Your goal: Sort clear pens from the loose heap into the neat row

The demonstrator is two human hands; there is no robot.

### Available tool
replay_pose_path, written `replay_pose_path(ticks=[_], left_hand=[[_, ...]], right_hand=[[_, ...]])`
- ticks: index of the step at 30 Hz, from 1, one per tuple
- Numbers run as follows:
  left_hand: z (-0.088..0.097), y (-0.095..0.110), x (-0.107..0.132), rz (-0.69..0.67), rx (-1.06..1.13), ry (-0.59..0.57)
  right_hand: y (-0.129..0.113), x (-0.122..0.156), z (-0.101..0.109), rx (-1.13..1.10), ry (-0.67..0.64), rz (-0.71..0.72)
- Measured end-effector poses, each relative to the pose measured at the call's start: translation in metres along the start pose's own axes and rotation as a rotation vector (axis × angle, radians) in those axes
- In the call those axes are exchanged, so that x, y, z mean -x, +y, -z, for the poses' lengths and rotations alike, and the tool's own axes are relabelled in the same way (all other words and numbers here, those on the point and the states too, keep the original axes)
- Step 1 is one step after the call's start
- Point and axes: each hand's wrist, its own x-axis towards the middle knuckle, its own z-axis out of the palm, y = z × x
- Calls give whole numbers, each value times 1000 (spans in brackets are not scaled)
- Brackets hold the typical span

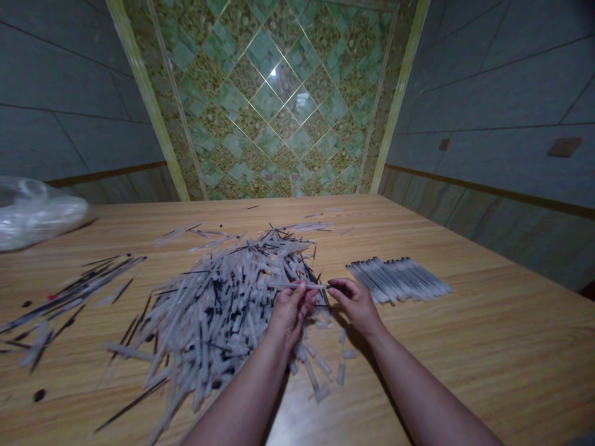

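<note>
My left hand (292, 308) pinches the clear barrel of a pen (317, 287), which lies level across both hands. At the pen's dark right end, the fingers of my right hand (356, 302) are closed on its tip. Beneath and left of my left hand spreads a big heap of pen parts (218, 310): translucent tubes, thin dark refills and small black pieces. To the right of my right hand, a row of pens (400, 279) lies side by side, their dark ends pointing away from me.
Short translucent caps (341, 373) are scattered near my forearms. Loose dark refills (79, 282) lie at the left of the wooden table (488, 347). A clear plastic bag (39, 214) rests at the far left. A tiled wall (279, 124) stands beyond the table.
</note>
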Motion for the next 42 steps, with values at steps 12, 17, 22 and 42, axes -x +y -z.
replay_pose_path(ticks=[12,17,22,42], left_hand=[[2,-8,2,5,-11,-53],[0,-8,2,8,-28,-63],[1,-5,0,1,-12,-71],[0,-5,3,-16,-53,-76]], right_hand=[[-1,1,3,141,-30,27],[1,3,4,193,-86,-76],[6,0,4,-46,-93,-88],[8,-3,9,14,-57,-49]])
